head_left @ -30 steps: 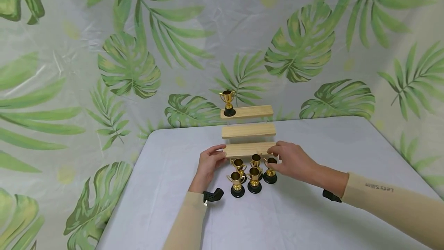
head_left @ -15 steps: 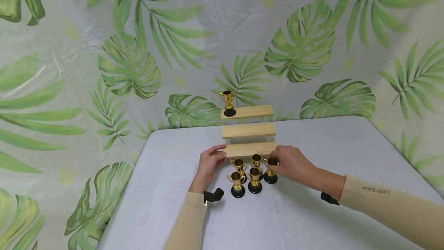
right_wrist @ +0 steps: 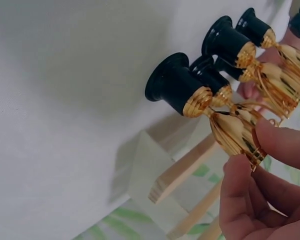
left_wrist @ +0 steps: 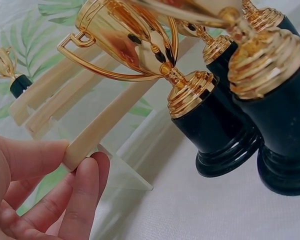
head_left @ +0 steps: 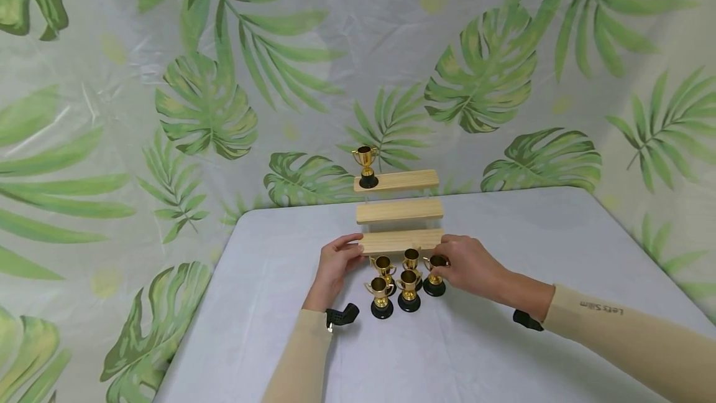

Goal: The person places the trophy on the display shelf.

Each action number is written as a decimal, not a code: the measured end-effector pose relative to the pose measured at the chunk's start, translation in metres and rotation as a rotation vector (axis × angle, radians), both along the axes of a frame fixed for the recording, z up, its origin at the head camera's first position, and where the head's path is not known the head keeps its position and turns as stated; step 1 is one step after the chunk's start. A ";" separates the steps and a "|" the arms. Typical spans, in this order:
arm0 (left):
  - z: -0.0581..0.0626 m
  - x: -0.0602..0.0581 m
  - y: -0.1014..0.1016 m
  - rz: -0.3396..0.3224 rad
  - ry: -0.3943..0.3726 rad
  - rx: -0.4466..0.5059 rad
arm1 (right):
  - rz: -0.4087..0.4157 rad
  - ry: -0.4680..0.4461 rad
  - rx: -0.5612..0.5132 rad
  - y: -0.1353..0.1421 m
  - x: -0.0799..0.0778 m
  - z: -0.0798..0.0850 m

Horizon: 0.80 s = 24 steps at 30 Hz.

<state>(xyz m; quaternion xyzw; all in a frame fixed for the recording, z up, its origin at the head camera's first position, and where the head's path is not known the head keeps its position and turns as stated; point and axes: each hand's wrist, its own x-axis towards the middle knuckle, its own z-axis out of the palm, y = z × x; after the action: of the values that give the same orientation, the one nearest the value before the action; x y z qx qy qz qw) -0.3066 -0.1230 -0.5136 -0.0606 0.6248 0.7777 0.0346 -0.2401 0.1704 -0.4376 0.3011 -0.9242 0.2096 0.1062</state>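
Note:
My left hand point(head_left: 335, 264) pinches the left end of the lowest wooden step of a three-tier display stand point(head_left: 399, 242); in the left wrist view the thumb lies on top of the plank point(left_wrist: 97, 131) and fingers curl beneath. My right hand point(head_left: 472, 264) pinches the cup of the rightmost gold trophy point(head_left: 434, 275) by its rim and handle, as the right wrist view shows on that trophy point(right_wrist: 230, 131). Its black base stands on the table. Several more gold trophies point(head_left: 381, 297) stand upright beside it, in front of the stand. One trophy point(head_left: 366, 165) stands on the top step's left end.
A white cloth covers the table point(head_left: 279, 353). Behind it hangs a leaf-patterned curtain point(head_left: 358, 48). Clear side panels point(left_wrist: 127, 167) hold up the stand's planks. The trophies stand close together, nearly touching the lowest step.
My right hand has moved slightly down and left, and its fingers have closed on the rightmost trophy's cup. The left hand has stayed at the stand.

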 end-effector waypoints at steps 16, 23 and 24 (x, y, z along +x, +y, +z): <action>0.001 0.001 -0.002 -0.034 -0.007 0.002 | -0.022 -0.046 -0.106 0.020 -0.002 0.012; 0.000 0.001 -0.001 -0.006 0.001 0.014 | -0.056 -0.046 -0.160 0.028 -0.006 0.025; 0.000 0.001 -0.001 -0.004 0.000 0.016 | -0.057 -0.043 -0.166 0.028 -0.006 0.027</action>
<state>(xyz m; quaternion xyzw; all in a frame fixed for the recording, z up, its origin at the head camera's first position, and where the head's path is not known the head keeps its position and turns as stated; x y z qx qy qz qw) -0.3051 -0.1240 -0.5137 -0.0591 0.6187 0.7825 0.0364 -0.2464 0.1984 -0.4111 0.2604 -0.9139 0.2888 0.1169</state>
